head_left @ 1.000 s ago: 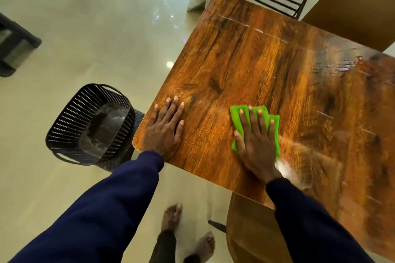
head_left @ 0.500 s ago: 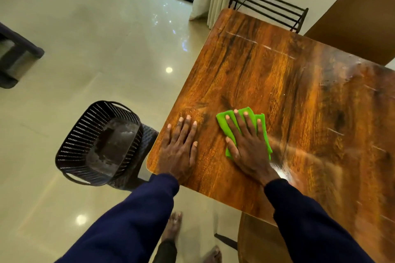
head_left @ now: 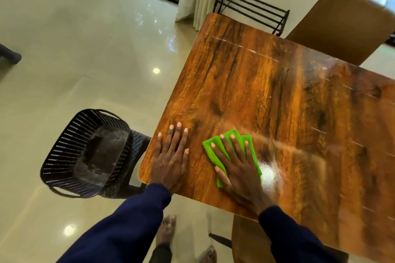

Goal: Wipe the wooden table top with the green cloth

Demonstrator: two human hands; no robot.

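Note:
A glossy wooden table top [head_left: 267,96] fills the right half of the view. Near its front left corner lies a folded green cloth [head_left: 252,151], and my right hand [head_left: 239,166] presses flat on it with fingers spread and straight. My left hand [head_left: 171,153] rests flat on the bare wood just left of the cloth, close to the table's left edge. To the right of the cloth the wood shows a wet shiny streak.
A black slatted basket [head_left: 85,153] sits on a dark stool just left of the table corner. A brown chair [head_left: 339,25] stands at the far side, another chair seat [head_left: 245,241] under the near edge. A black metal rack [head_left: 252,8] and curtain stand behind. My bare feet are on the tiled floor.
My right hand has slid the cloth leftward along the table toward my left hand. The left hand has stayed flat in place. The view has shifted as my head moved.

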